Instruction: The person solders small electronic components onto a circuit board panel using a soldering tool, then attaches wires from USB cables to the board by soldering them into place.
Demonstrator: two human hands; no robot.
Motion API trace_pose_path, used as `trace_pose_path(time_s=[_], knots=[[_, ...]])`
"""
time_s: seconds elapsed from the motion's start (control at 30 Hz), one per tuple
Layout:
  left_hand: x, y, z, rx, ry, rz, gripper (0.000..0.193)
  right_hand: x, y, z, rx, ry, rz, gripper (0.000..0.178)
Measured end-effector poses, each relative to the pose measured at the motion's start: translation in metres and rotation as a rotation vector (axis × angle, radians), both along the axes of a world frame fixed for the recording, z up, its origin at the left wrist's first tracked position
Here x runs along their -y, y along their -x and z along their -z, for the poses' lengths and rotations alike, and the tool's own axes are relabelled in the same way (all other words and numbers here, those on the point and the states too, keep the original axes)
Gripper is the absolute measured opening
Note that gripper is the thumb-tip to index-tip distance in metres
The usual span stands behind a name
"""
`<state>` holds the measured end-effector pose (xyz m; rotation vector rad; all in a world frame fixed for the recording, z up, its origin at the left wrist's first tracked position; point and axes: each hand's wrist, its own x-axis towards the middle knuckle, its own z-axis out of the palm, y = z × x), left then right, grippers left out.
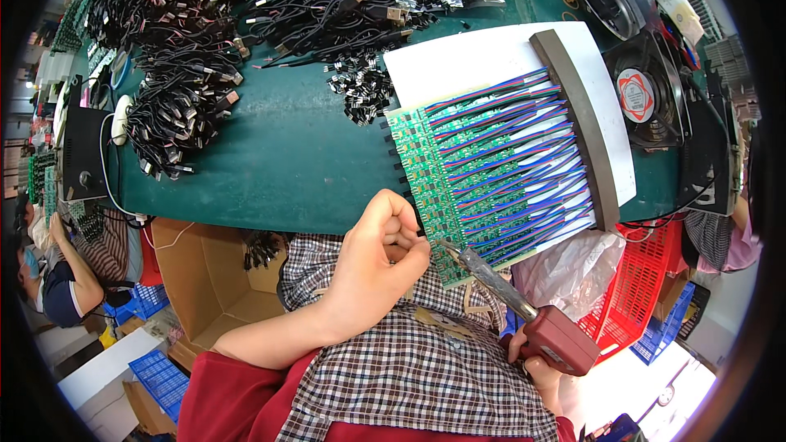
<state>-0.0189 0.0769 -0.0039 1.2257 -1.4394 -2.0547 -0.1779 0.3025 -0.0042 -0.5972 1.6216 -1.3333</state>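
My right hand [540, 367] grips a soldering iron [563, 340] with a dark red body and a long metal shaft. Its tip meets the lower left edge of a green circuit board panel [426, 172]. Just left of that tip, my left hand [381, 258] is closed in a pinch at the panel's edge; what sits between the fingertips is too small to make out. Rows of blue, red and black wires [516, 164] run from the panel toward a dark curved bar [577, 127], which lies across them on a white sheet [458, 57]. Small black parts line the panel's left edge.
Bundles of black cables [180, 49] cover the table's [278, 155] far left, with more cables [327, 16] and small black connectors [360, 86] at the back. A fan [647, 98] stands right. Below are a cardboard box [192, 270] and red basket [647, 278]. Another person [70, 278] sits left.
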Motion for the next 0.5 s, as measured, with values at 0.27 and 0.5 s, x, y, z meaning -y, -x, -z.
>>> trace_pose_path(time_s=[0.27, 0.5], knots=[[0.002, 0.0, -0.002, 0.033, 0.015, 0.028, 0.022, -0.015, 0.006, 0.01, 0.03, -0.043, -0.088, 0.057], [0.001, 0.001, -0.002, 0.021, 0.007, 0.022, 0.022, -0.021, 0.0, 0.013, 0.002, -0.048, -0.017, 0.066]])
